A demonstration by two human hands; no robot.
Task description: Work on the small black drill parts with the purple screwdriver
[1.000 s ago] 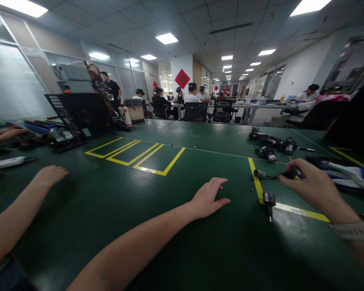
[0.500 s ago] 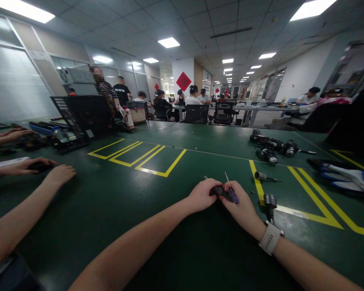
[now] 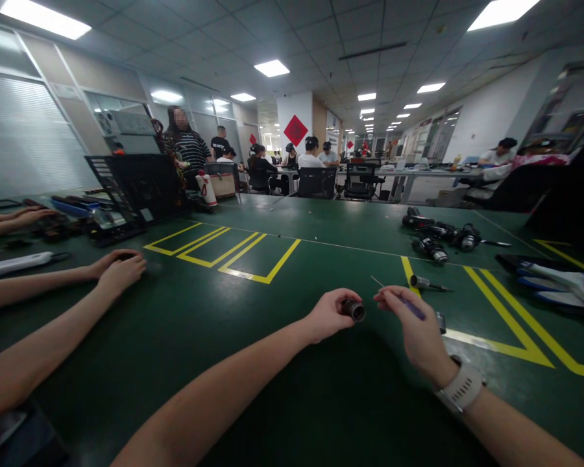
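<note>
The left hand's fingers (image 3: 341, 299) grip a dark hollow cylinder (image 3: 355, 311) above the green table (image 3: 292, 402), its open end facing the right hand (image 3: 411, 324); the bore looks dark, and I cannot tell whether anything sits inside. The right fingers pinch a thin-shafted screwdriver (image 3: 415, 309) just beside the cylinder, apart from it, its shaft pointing up and left. Beyond that hand, a metal socket-like part (image 3: 420, 282) with a slim stem lies across yellow tape (image 3: 496, 347); another metal piece (image 3: 440, 322) is partly hidden behind the hand. Farther out are dark tool assemblies (image 3: 438, 235) and, to the left, a co-worker's hands (image 3: 120, 275) close together.
</note>
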